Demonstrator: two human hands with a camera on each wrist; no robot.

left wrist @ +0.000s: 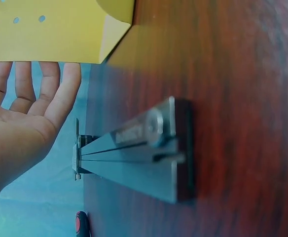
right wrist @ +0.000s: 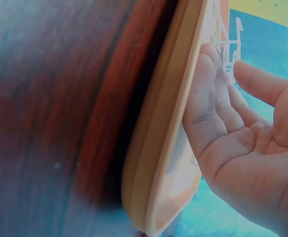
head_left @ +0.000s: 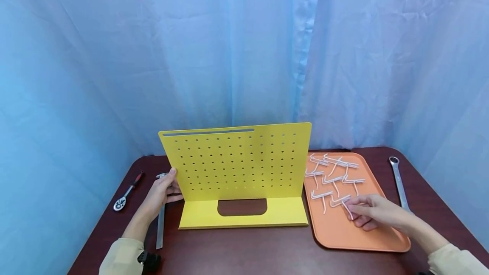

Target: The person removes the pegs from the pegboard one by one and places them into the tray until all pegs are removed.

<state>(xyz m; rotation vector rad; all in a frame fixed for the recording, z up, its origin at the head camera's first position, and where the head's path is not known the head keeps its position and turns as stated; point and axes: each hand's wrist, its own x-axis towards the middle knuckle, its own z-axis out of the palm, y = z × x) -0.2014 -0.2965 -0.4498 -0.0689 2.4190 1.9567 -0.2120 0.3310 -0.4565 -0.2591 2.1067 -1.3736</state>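
A yellow pegboard (head_left: 238,173) with rows of small holes stands upright on its base in the head view. At its left edge my left hand (head_left: 162,190) grips it, thumb at the front edge. In the left wrist view the fingers (left wrist: 50,84) pass behind the board, their tips hidden. Over the orange tray (head_left: 344,237) my right hand (head_left: 370,213) pinches a white pegboard hook (head_left: 348,210) between thumb and fingers. Several more white hooks (head_left: 332,180) lie in the tray, prongs pointing different ways. The right wrist view shows the pinched hook (right wrist: 230,54) at the fingertips.
A caliper (head_left: 160,226) lies left of the board, partly behind my left hand. Further left is a ratchet wrench (head_left: 127,192) with a red and black handle. A ring spanner (head_left: 399,181) lies right of the tray. Pale blue curtains (head_left: 229,54) hang behind the dark wooden table (head_left: 229,249).
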